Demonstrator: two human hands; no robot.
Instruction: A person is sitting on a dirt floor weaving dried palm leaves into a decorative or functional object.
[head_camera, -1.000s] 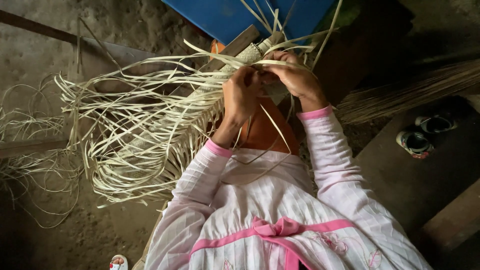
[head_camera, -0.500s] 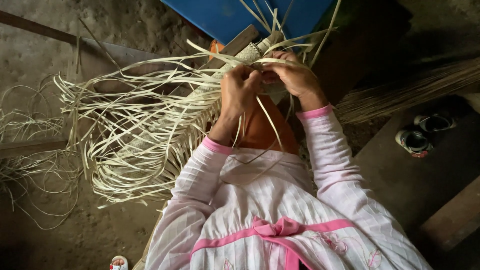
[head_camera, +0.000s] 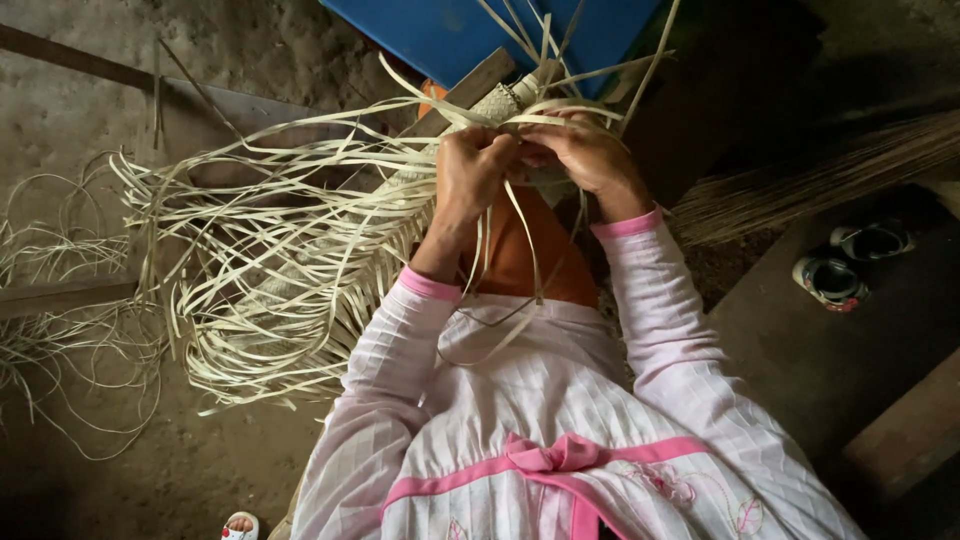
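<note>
A: Firstly, what was hidden or hard to read?

B: The fingertips of both hands were buried in the pale strips, so the exact pinch point could not be made out. The woven mat (head_camera: 497, 103) showed only as a narrow plaited band beyond the knuckles, partly covered by loose ends. The blue board (head_camera: 470, 30) was cut off by the top edge.

A: State of the grip?

B: The left hand (head_camera: 470, 175) was curled closed around several palm-leaf strips (head_camera: 290, 250). The right hand (head_camera: 580, 150) was pressed closed on strips beside it, the two hands touching.

A: Location and appearance of the work?

B: The strips were flat, narrow and cream-coloured. They fanned leftward from the hands over the dirt floor (head_camera: 90, 80), and a few hung down over the orange cloth (head_camera: 515, 260) on the lap. A pair of sandals (head_camera: 850, 265) lay well apart, at right.
</note>
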